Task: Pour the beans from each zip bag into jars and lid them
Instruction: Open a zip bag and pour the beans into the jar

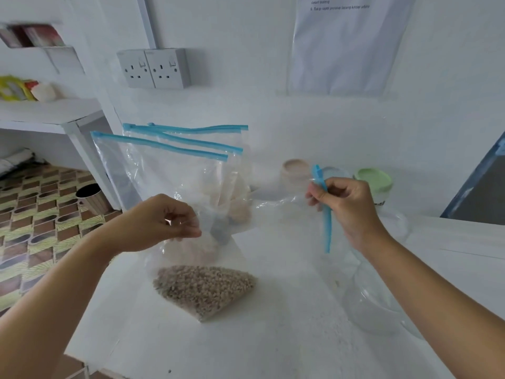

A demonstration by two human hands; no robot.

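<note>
Bag: held over mid-worktop, beans pooled in its low corner.
Left hand: pinches the clear film.
Right hand: fingers curled round the blue zip.
Jar: near the right edge.
Advised: part the zip fully, set the mouth over the jar, raise the bean corner slowly.

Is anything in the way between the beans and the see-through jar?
Nothing on the table sits between the beans and the clear jar. The beans lie inside the bag, and the right hand has its arm crossing above the jar.
</note>
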